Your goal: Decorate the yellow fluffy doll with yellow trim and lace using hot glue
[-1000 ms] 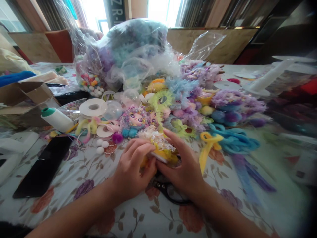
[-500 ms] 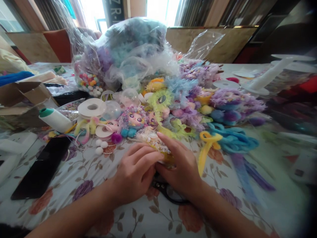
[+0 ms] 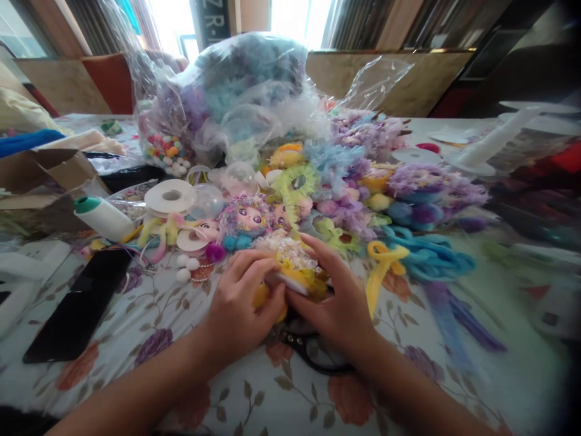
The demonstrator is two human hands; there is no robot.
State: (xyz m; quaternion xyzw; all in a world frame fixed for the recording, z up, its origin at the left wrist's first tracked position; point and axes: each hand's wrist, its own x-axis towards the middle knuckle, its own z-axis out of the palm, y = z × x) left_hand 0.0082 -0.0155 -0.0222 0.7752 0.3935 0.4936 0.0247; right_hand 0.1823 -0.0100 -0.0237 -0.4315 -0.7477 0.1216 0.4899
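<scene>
Between both hands sits a yellow ruffled piece with clear beads (image 3: 297, 261) and a pale, flat edge turned toward me. It resembles a small doll head, but its face does not show. My left hand (image 3: 247, 297) grips its left side, with thumb and fingers closed on the edge. My right hand (image 3: 338, 293) curves around the right side, thumb low and fingers over the top. Black-handled scissors (image 3: 318, 360) lie on the cloth below my right hand, their blades mostly hidden. Just beyond the hands rests a doll head with purple curly hair (image 3: 247, 215).
A black phone (image 3: 77, 309), a thread cone (image 3: 102, 219) and a white ribbon spool (image 3: 170, 197) lie to the left. Blue fuzzy cord (image 3: 426, 257) and a yellow strip (image 3: 379, 272) are at right. A large clear bag of fluffy material (image 3: 249, 85) stands behind.
The beaded yellow piece has been tipped, so more of its yellow ruffle and pale edge now show. My fingers have shifted a little around it.
</scene>
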